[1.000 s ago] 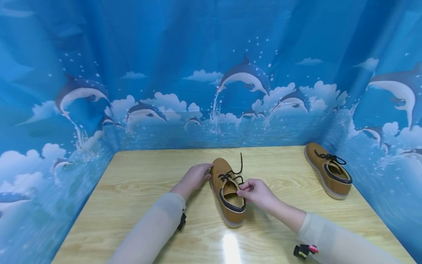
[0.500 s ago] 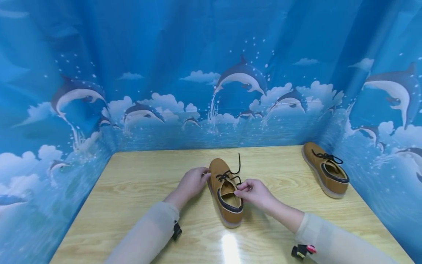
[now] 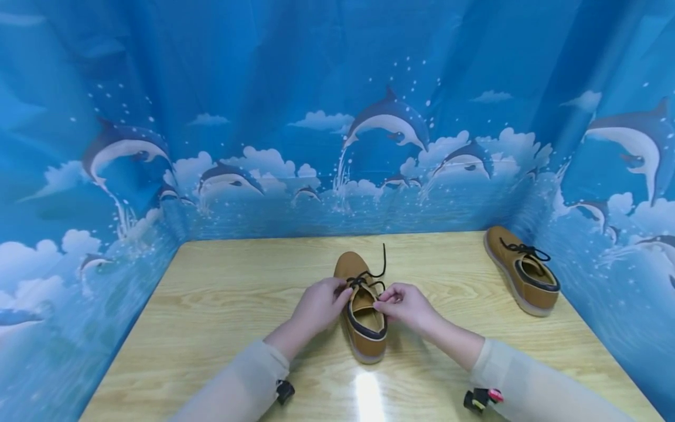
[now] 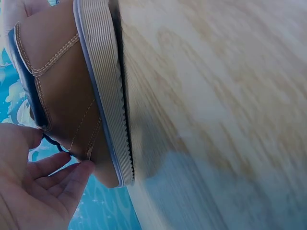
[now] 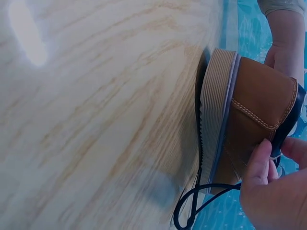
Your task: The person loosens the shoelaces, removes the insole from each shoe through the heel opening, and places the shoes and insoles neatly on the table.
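A brown leather shoe (image 3: pixel 367 347) with a dark padded collar and a pale ribbed sole stands on the table, toe pointing away. My left hand (image 3: pixel 319 303) has its thumb and fingers on the left lacing edge; in the left wrist view its fingertips (image 4: pixel 85 167) lie along the shoe's side, with the thumb at the dark trim. On the right side, my right hand (image 3: pixel 407 306) pinches the edge of the opening between thumb and fingers. A black shoelace (image 3: pixel 384 261) runs loose to the right of the toe, and it loops beside the sole in the right wrist view.
The matching brown shoe (image 3: pixel 532 287), its black lace tied in a bow, stands near the right edge of the wood-grain table (image 3: pixel 221 275). A blue dolphin-print curtain (image 3: pixel 274 176) surrounds the table at the back and sides.
My left hand has moved from beside the toe back to the lacing edge of the shoe. The right hand stays at the opening's right edge.
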Tool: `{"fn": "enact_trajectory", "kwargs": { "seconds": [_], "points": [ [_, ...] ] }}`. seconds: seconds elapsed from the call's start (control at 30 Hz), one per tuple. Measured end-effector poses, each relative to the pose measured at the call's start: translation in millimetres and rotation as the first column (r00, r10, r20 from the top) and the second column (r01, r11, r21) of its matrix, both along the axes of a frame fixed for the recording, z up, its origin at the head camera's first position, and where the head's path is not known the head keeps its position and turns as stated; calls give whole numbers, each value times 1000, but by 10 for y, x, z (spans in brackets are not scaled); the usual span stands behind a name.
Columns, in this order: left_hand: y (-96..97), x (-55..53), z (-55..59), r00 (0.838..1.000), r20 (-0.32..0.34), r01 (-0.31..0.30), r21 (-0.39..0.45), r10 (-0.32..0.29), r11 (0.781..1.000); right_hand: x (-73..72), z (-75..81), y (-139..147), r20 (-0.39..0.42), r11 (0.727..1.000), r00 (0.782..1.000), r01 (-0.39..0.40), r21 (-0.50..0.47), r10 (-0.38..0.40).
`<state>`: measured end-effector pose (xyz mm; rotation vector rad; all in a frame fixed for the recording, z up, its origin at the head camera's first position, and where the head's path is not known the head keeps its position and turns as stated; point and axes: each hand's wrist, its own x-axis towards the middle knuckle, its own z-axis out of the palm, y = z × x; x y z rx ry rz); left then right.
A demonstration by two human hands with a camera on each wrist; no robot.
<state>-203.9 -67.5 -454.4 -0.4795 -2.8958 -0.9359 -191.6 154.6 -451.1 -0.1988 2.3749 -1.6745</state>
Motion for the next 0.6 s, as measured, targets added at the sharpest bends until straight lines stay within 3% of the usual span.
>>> {"fn": "enact_trajectory", "kwargs": {
  "seconds": [0.33, 0.6],
  "points": [
    [65, 85, 29, 998, -34, -42, 16, 43, 999, -97, 18, -36, -113, 993, 994, 16, 119, -3],
    [160, 132, 83, 996, -20, -91, -53, 90, 994, -177, 32, -114, -189, 985, 982, 35, 170, -2]
  ]
}}
